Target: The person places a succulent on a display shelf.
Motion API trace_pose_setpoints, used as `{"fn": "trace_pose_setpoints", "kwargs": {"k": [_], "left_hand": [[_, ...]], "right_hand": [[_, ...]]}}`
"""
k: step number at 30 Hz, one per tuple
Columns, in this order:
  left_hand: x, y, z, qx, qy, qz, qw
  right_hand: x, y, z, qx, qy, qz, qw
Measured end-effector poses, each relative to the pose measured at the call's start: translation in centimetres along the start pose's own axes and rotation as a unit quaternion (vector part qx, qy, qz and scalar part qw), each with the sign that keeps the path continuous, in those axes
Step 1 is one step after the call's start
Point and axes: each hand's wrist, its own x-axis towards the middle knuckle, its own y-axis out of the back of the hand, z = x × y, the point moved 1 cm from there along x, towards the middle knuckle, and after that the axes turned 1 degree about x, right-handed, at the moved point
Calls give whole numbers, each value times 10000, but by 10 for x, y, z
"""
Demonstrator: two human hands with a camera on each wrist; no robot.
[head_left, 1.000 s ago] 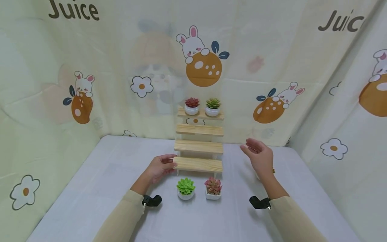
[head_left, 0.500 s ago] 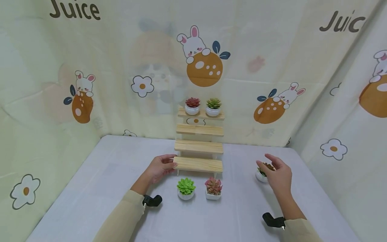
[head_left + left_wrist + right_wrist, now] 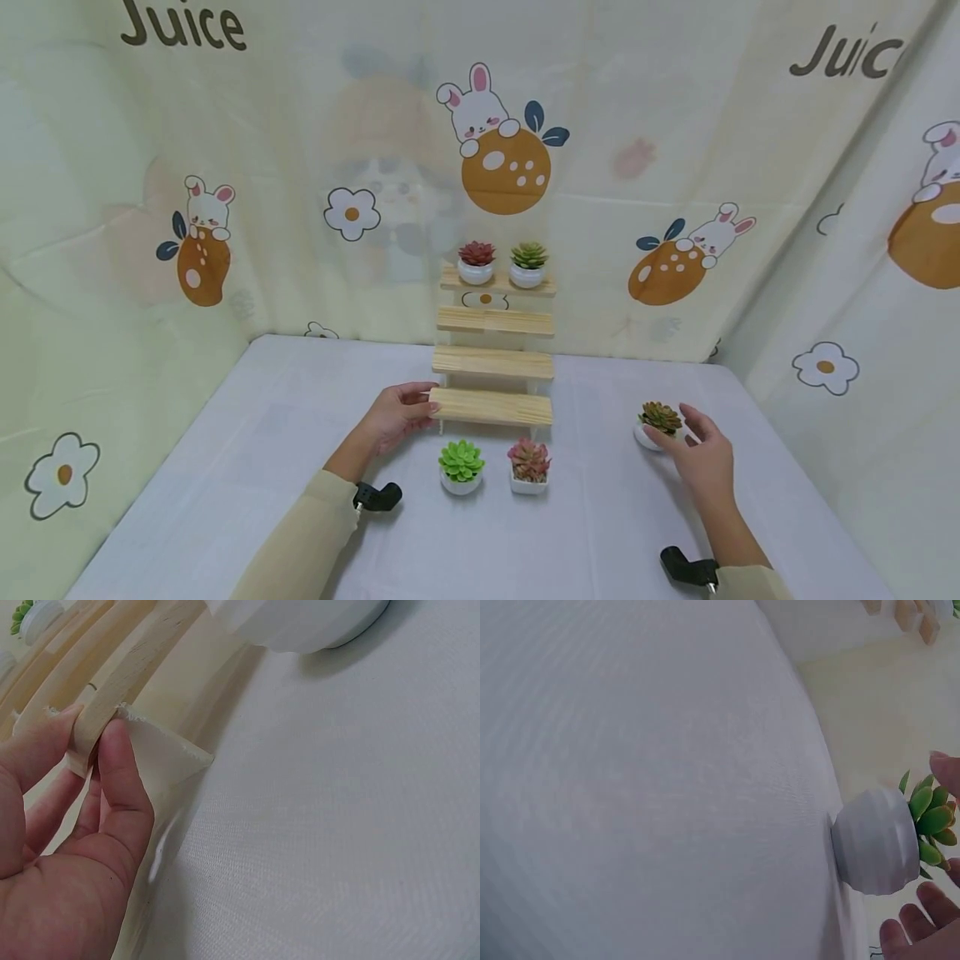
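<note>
My left hand (image 3: 395, 417) pinches the left end of the lowest plank of a wooden step shelf (image 3: 491, 407); the left wrist view has thumb and fingers on the plank's end (image 3: 97, 724). At the right of the table, my right hand (image 3: 705, 458) is spread beside a brownish-green succulent in a round white pot (image 3: 647, 437). Its thumb and fingers stand on either side of the leaves (image 3: 934, 817) in the right wrist view. Whether a fingertip touches the leaves I cannot tell. The pot sits upright on the table.
Before the shelf stand a bright green succulent (image 3: 461, 467) and a pink succulent in a square pot (image 3: 529, 467). On the top plank are a red succulent (image 3: 476, 262) and a green one (image 3: 528, 265). A printed curtain (image 3: 600, 125) hangs behind the white table (image 3: 300, 433).
My right hand has come down from beside the shelf, moving right and toward me, to the brownish-green succulent, uncovering it. The left hand has kept its hold on the plank.
</note>
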Motion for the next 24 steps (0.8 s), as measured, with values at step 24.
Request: {"fn": "trace_pose_setpoints", "kwargs": {"k": [24], "left_hand": [[0, -2, -1, -66, -73, 13, 10000]], "right_hand": [[12, -10, 15, -27, -503, -389, 9980]]}}
